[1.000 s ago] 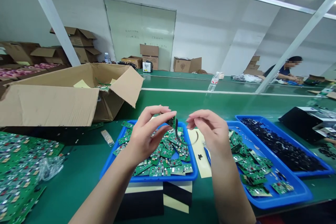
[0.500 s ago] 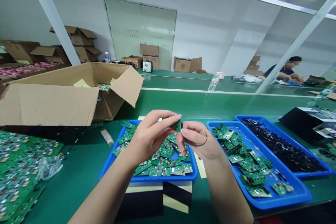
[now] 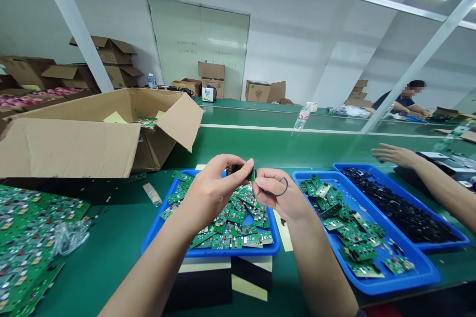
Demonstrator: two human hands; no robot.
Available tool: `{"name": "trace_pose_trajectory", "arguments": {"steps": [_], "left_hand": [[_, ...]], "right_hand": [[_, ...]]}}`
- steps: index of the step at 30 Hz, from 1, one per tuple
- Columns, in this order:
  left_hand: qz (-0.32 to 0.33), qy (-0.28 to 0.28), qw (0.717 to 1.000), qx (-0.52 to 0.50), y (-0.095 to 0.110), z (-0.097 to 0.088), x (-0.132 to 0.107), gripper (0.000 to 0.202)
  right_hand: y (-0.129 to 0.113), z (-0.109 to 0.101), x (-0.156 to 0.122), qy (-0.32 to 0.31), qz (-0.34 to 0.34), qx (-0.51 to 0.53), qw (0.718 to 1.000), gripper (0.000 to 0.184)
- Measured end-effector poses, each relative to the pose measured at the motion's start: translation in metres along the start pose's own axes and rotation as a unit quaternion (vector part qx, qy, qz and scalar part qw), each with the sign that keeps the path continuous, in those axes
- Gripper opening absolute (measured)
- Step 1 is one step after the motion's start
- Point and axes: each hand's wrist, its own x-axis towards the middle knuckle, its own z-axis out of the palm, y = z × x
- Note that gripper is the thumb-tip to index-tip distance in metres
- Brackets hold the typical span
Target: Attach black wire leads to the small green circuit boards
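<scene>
My left hand (image 3: 213, 185) holds a small green circuit board (image 3: 253, 174) on edge between thumb and fingers, with dark parts on its far side. Closed in a pinch at the board's right edge is my right hand (image 3: 280, 193). A thin black curved strand (image 3: 286, 187) runs from its fingertips and loops over the hand; its far end is hard to make out. Both hands are above a blue tray (image 3: 211, 253) full of loose green circuit boards (image 3: 236, 217).
To the right stand a blue tray (image 3: 401, 285) of boards and another (image 3: 459, 242) heaped with black parts (image 3: 401, 208). Another person's hand (image 3: 396, 154) reaches in beyond them, near a black-and-white device (image 3: 442, 161). An open carton (image 3: 70, 146) and board panels (image 3: 26, 228) lie left.
My right hand has shifted slightly left and turned, and the black strand has swung upward. The board has tipped more edge-on. Another person's arm has entered from the right.
</scene>
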Motion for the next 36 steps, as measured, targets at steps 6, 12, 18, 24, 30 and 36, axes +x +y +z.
{"name": "trace_pose_trajectory", "arguments": {"steps": [6, 12, 18, 24, 30, 36], "left_hand": [[-0.014, -0.006, 0.999, -0.044, 0.001, 0.004, -0.001, 0.034], [-0.038, -0.079, 0.991, -0.106, 0.008, -0.001, 0.001, 0.032], [-0.065, -0.065, 0.988, -0.128, 0.012, 0.012, 0.003, 0.03], [-0.126, 0.036, 0.985, -0.109, 0.008, 0.014, 0.003, 0.033], [-0.237, 0.021, 0.954, -0.183, 0.003, 0.0, 0.008, 0.027], [-0.245, -0.021, 0.938, -0.244, 0.015, 0.008, 0.011, 0.02]], "right_hand": [[0.002, -0.004, 0.002, -0.039, 0.05, 0.059, 0.996, 0.019], [-0.006, -0.015, 0.0, -0.074, 0.078, -0.038, 0.993, 0.019], [-0.016, -0.014, -0.008, 0.022, 0.009, -0.239, 0.971, 0.02], [-0.003, -0.007, 0.0, 0.071, -0.026, -0.236, 0.969, 0.023], [-0.009, -0.01, -0.001, 0.178, -0.209, -0.128, 0.953, 0.019], [0.001, 0.003, 0.001, 0.157, -0.211, -0.104, 0.959, 0.036]]}}
